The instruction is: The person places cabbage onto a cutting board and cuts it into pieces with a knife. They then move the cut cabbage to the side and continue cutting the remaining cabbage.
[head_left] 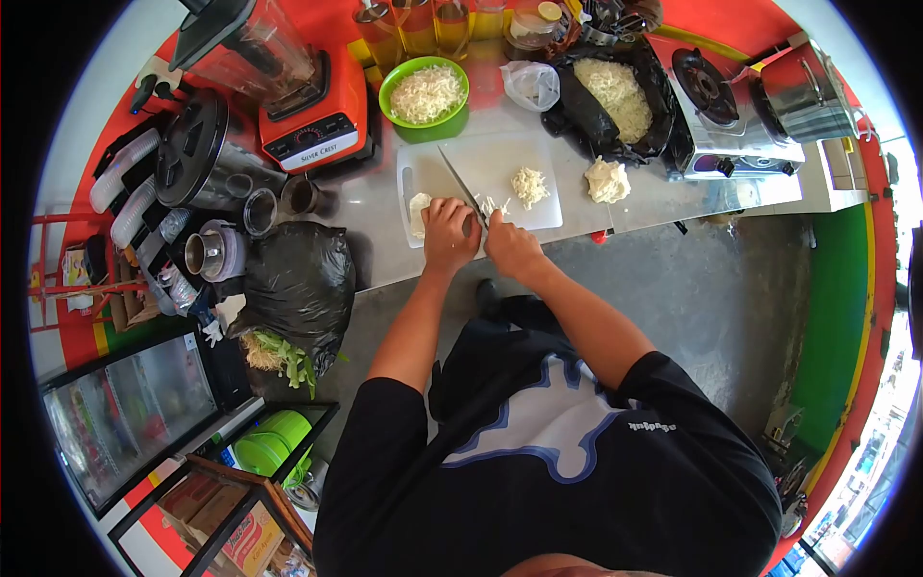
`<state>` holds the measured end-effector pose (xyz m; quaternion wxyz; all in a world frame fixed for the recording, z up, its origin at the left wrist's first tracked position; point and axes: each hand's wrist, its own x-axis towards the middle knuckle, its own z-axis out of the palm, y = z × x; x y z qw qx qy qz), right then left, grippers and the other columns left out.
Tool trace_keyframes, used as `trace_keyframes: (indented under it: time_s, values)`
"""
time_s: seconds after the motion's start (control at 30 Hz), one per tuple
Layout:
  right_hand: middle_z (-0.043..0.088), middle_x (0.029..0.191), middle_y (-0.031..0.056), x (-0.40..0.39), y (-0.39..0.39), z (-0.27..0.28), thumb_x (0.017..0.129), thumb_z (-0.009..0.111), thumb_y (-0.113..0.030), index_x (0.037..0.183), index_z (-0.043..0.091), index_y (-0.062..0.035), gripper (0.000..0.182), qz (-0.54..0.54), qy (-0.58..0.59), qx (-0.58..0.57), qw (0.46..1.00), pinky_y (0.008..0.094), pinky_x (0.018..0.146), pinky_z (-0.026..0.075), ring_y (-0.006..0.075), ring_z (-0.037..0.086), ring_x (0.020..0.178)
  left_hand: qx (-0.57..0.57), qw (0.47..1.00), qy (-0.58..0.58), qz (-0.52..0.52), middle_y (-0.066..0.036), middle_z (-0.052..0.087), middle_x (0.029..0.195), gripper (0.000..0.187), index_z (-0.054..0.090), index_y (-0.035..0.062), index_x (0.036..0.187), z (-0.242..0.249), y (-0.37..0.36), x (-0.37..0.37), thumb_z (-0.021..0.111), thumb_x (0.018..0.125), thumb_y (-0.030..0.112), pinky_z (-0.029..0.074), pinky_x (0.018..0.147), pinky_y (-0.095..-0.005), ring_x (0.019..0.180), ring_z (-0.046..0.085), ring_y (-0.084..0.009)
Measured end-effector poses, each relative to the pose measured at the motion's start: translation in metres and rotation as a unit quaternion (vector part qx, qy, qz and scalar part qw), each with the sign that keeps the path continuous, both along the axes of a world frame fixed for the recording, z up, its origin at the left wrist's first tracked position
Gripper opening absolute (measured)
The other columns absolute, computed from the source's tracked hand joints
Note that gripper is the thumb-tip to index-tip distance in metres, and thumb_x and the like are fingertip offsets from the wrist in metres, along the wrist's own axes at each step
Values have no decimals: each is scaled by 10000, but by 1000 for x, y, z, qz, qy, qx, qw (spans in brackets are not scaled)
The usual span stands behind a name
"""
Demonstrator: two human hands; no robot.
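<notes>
Right hand: fingers of the right hand (514, 244) closed around the handle of the knife (461, 179); handle mostly hidden by the grip.
Left hand: the left hand (450, 234) is set down with fingers bent, just left of the blade; whether they pinch or only press cannot be told.
Knife axis: slanting from the right fist, away from the person and toward the left; tip near the far side of the board.
Pale piece: the pale piece (419, 213) lies at the left edge of the left hand, on the near left part of the board; its upright extent appears longer than its width, though part may be covered by the fingers.
Nearer hand: the left, for the pale piece; the right fist stands on the far side of the blade from it.
Governing relation: left fingers lie between the pale piece and the knife; clearance from fingertips to edge is small and, in my judgement, the critical point.
Cut strips: loose strips (492, 206) just right of the blade, near the right knuckles.
Heap: a shredded heap (529, 188) farther right, apart from both hands.
Support: white cutting board (519, 151), flat on the metal counter (577, 213).
Beyond board: pale lump (607, 181) to the right; green bowl (444, 129) of shreds behind; black bag (569, 99) of shreds at far right.
</notes>
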<state>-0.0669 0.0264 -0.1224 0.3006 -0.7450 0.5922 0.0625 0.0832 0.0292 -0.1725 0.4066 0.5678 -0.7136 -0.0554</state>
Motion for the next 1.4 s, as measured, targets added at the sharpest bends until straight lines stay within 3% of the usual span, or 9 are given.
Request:
trace_keyframes:
  time_s: [0.17,0.43,0.5,0.6,0.83,1.03,1.2,1.27,1.4]
  values:
    - [658,918,347,-12,7,10,928,588,-183,1081,426,35,311,-28,-98,-20,995,591,835,499,536,639,915,-27,999,31,12,-15,652,945,102,702,95,867,5,5,3,710,768,71,382,902,-406,1029,571,-254]
    - [652,956,357,-49,15,-15,943,579,-230,1097,445,44,342,95,-130,16,987,593,841,499,540,626,949,38,991,-10,124,-27,629,1108,233,674,122,1051,19,27,26,683,819,114,376,967,-449,1143,521,-279]
    - [649,882,351,-58,11,-20,957,591,-220,1088,421,54,348,69,-145,71,984,598,816,484,529,634,924,77,991,-44,98,-17,638,1097,215,690,114,1036,21,29,29,685,822,123,367,980,-447,1158,512,-272]
    - [653,877,345,-72,8,-21,956,595,-216,1112,422,41,347,49,-114,-30,992,600,817,486,531,635,912,97,993,-47,56,-12,658,1094,197,708,105,1022,28,28,33,687,828,131,362,985,-441,1167,507,-259]
    - [672,952,328,-94,-9,6,939,607,-245,1140,447,-19,342,-5,-65,-2,998,589,851,497,519,639,952,120,991,-44,34,-17,692,1088,207,723,100,1026,27,23,15,692,822,115,379,972,-422,1112,553,-243]
    - [679,991,292,-124,-17,-6,930,633,-241,1152,487,-69,316,116,-112,43,986,579,837,494,515,630,975,137,990,-9,-32,-51,685,1058,262,703,76,997,22,23,-12,614,785,-49,454,875,-408,1020,611,-287]
    - [665,969,298,-135,-34,-2,914,653,-239,1101,509,-30,315,118,-128,-21,984,581,824,476,511,614,968,128,991,18,42,-97,653,1075,290,700,63,1016,29,25,-27,605,775,-69,467,908,-424,1026,602,-306]
    - [664,969,300,-134,-36,5,917,648,-241,1100,509,-30,312,113,-136,-18,984,584,821,476,515,614,962,151,986,-38,66,-113,616,1090,300,689,61,1049,38,33,-33,622,780,-52,470,924,-426,1050,579,-315]
    - [654,926,324,-125,-23,6,925,637,-249,1089,502,-3,326,99,-182,-13,978,588,800,475,532,614,924,195,979,-30,47,-109,596,1076,323,678,63,1087,42,33,-39,657,781,-38,474,936,-423,1052,561,-334]
